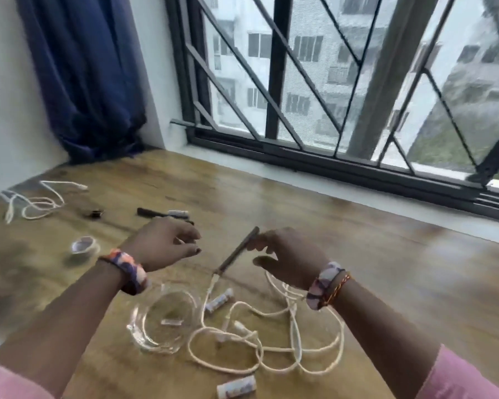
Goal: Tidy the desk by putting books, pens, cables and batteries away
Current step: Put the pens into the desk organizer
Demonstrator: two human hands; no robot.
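My right hand [288, 254] pinches the top of a dark pen [238, 250], which slants down towards the wooden desk [372, 269]. My left hand [163, 240] hovers just left of it, fingers apart and empty. Below the hands lies a tangle of white cable [294, 341] with a clear glass bowl [162, 323] beside it. Batteries lie among the cable [218, 302] and at the near edge [236, 385]. A second white cable [32, 203] lies at the far left. Another dark pen [153, 213] and a battery [177, 212] lie behind my left hand.
A small tape roll [82, 246] sits left of my left wrist, and a small dark object [95, 213] lies beyond it. A blue curtain [90, 76] hangs in the back left corner. A barred window [343, 82] runs along the far edge of the desk.
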